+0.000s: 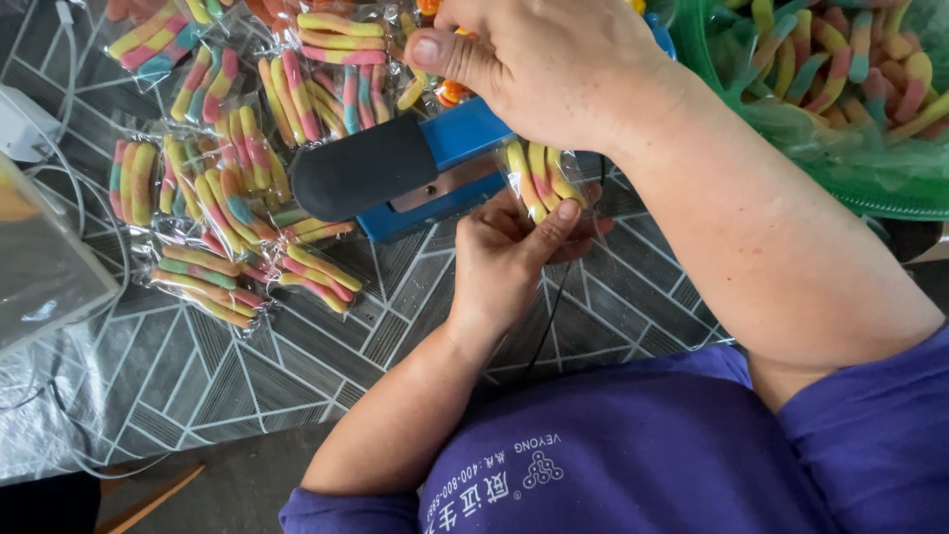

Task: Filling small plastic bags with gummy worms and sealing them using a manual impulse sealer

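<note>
Both hands work at the blue heat sealer [445, 163]; the left hand [509, 252] pinches a small clear bag of striped gummy candy [539, 178] between thumb and fingers, its thumb lying on the plastic and the other fingers curled beneath; the right hand [549, 64] rests palm-down on the sealer's upper arm, fingers folded over the far side, thumb stretched toward the left of the picture. That held bag sits at the sealer's right edge, just below the right wrist, with its upper end tucked under the blue arm; whether the arm is fully pressed down I cannot tell. A black padded handle [361, 178] juts from the sealer toward the left; a grey metal strip shows beneath the blue arm. Beyond the handle, a heap of filled candy bags [237, 208] spreads across the worktop [198, 366], holding worms striped in pink, yellow, green and orange; more bags lie near the top edge, partly behind the right hand. At upper right, a green basket [712, 59] lined with clear plastic holds loose gummy worms [850, 64]. The worktop wears a grey cloth with a pale geometric line pattern; a translucent box [40, 257] and white cables [69, 158] sit at far left; the person's purple sleeves [870, 435] fill the lower right.
</note>
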